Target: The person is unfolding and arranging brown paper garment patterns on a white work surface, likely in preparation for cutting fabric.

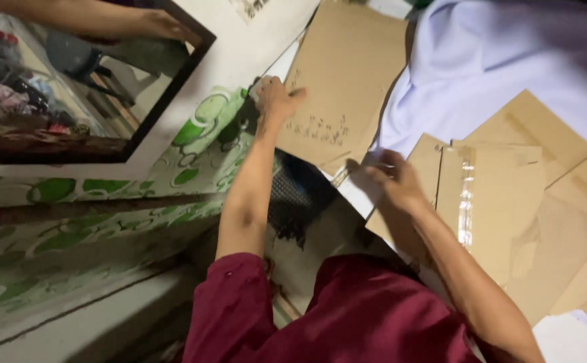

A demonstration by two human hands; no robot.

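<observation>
Nearest: maroon sleeves (347,323), both arms reaching away from camera.

Right hand (391,180) resting at the edge of a taped cardboard piece (488,202), fingers partly curled on something pale and thin; whether clamped on it, cannot tell, too blurred. Clear tape strip running down that cardboard, just right of the wrist.

More cardboard flaps (575,228) overlapping to the right, spread flat, touching each other. White sheet corner (569,339) at bottom right, partly under them.

Between the 2 forearms: dark mesh object (297,195), black, hanging edge frayed; kind unclear. Partly blocks view of the surface beneath.

Left hand (276,97) farther out, flat on the left edge of a large cardboard sheet (347,74), fingers together, thumb out toward the sheet, pressing down, not gripping. Small dark marks scribbled on that sheet near the hand. Sheet lying tilted, lower corner near the right hand.

Pale lavender cloth (501,60) behind, draped over the far right, bunched beside the large sheet and partly under the flaps.

Left side: floor covering with green leaf pattern (139,208) on white, worn. Pale step or ledge at bottom left.

Far left: dark-framed mirror (186,67) leaning, showing an arm, clutter and a chair-like shape in reflection. Lighting dim and warm.
</observation>
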